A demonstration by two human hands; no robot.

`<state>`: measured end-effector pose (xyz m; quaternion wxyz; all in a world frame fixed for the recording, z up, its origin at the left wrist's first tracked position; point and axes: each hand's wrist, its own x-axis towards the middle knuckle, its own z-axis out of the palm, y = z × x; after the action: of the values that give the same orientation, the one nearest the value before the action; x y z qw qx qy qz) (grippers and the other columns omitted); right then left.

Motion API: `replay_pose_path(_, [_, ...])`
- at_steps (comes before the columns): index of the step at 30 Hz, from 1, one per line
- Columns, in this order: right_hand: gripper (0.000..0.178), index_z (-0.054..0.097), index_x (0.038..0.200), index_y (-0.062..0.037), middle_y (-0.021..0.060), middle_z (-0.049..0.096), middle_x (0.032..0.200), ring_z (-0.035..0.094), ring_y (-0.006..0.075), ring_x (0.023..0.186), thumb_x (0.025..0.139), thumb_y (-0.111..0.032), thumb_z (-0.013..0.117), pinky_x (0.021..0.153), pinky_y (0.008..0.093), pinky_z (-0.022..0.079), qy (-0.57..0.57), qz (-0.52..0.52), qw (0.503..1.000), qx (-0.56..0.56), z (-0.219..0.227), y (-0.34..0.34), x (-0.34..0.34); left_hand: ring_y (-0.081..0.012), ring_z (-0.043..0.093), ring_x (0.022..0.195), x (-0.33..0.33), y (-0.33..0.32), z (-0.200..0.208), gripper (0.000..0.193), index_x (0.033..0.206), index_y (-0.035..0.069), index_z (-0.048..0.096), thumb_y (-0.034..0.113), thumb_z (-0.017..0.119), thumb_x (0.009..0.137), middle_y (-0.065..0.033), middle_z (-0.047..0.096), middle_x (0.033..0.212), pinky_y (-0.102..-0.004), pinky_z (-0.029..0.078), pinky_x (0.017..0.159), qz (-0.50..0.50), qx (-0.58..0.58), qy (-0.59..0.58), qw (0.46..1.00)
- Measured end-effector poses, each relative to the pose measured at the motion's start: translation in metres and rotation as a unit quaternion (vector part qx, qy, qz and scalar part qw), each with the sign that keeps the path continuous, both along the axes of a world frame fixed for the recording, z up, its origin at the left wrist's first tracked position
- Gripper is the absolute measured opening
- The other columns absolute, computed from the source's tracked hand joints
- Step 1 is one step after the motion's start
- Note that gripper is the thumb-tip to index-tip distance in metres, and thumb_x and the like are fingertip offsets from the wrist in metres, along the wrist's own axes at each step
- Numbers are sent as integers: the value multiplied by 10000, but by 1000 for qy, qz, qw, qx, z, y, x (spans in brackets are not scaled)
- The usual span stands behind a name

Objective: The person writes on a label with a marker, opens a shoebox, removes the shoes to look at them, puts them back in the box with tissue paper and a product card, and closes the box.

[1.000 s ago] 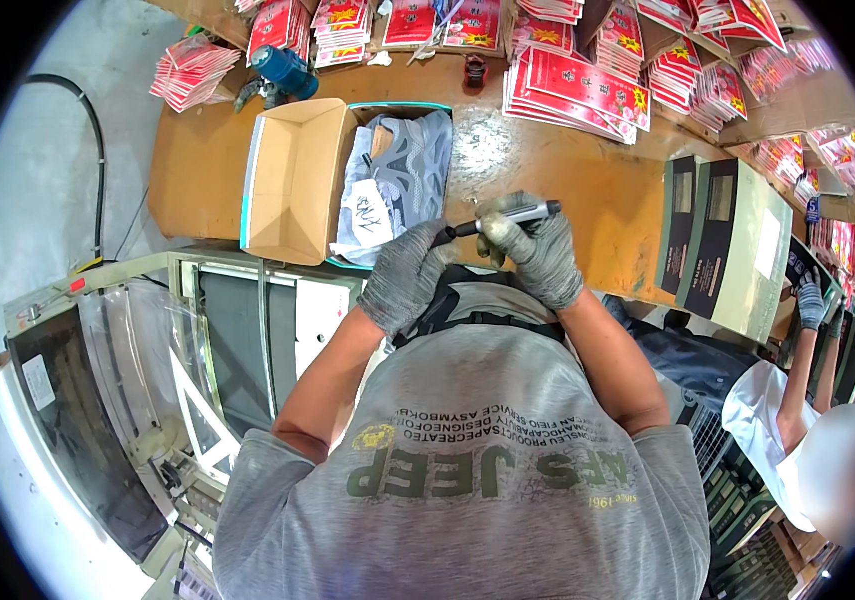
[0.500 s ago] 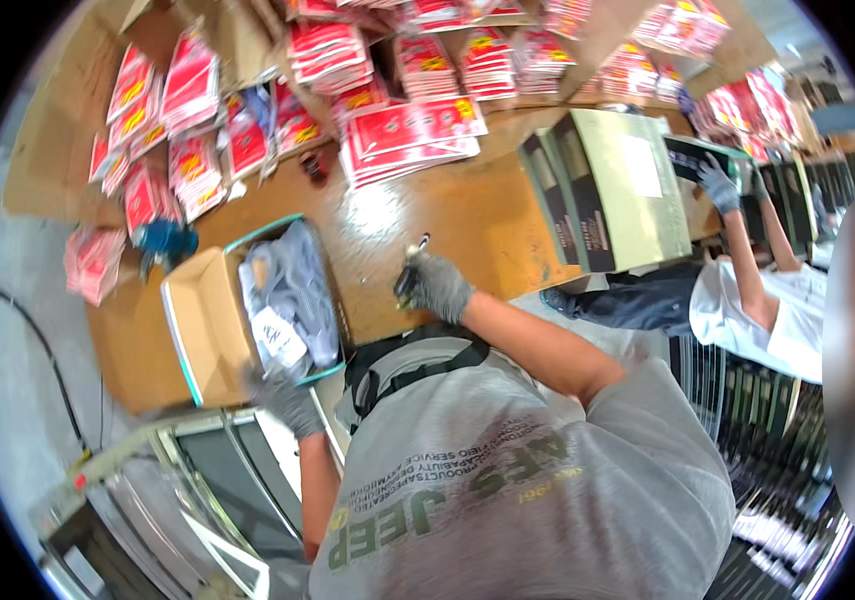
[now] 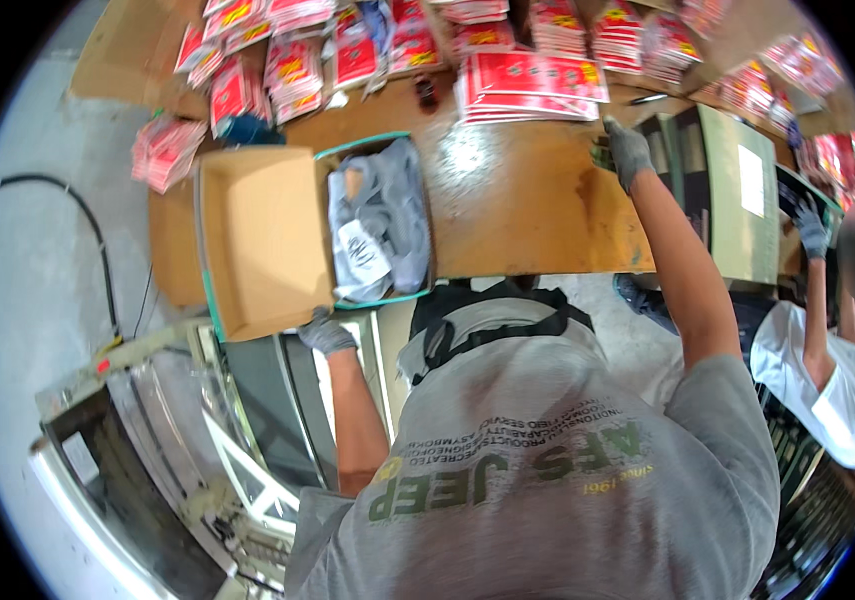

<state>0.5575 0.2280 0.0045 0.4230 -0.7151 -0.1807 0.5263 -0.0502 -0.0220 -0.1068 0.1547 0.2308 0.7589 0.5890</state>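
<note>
An open shoe box (image 3: 434,235) with a teal rim stands on the table, its brown-lined lid (image 3: 262,235) swung out to the left. Grey-blue shoes (image 3: 402,200) lie inside, with a white label (image 3: 362,250) on top. At the lid's near right corner, my gloved left hand (image 3: 327,333) has its fingers closed on the edge. My gloved right hand (image 3: 628,153) reaches over the table's right part, fingers apart; dark greenish patches show at the fingertips. Just beyond it, a pen (image 3: 648,99) lies on the table.
Stacks of red-and-white printed packets (image 3: 537,85) line the table's back. Upright olive shoe boxes (image 3: 737,200) stand right of my right hand. Farther right, a co-worker's gloved hand (image 3: 810,228) is at another box. A metal-framed machine (image 3: 177,440) stands at lower left.
My right hand has moved right and away from me, and the pen it held now lies on the table. My left hand has come to the lid's corner. The view has shifted left.
</note>
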Motion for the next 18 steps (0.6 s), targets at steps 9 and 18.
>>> replay_pose_path(9, [594, 623, 1287, -71, 56, 637, 1093, 618, 158, 992, 933, -542, 691, 851, 311, 524, 99, 198, 967, 129, -28, -126, -164, -380, 349, 1449, 94, -24, 124, 624, 1477, 28, 483, 375, 614, 975, -205, 358, 1583, -470, 314, 1179, -425, -128, 363, 819])
replay_pose_path(18, [785, 567, 1283, 119, 333, 643, 1120, 634, 440, 1115, 932, -584, 577, 966, 499, 498, -250, 504, 819, 114, -28, -132, -288, -279, 591, 1164, 33, 56, 71, 847, 1372, -63, 554, 651, 634, 924, -195, 611, 1324, -381, 440, 1041, -280, -328, -24, 902])
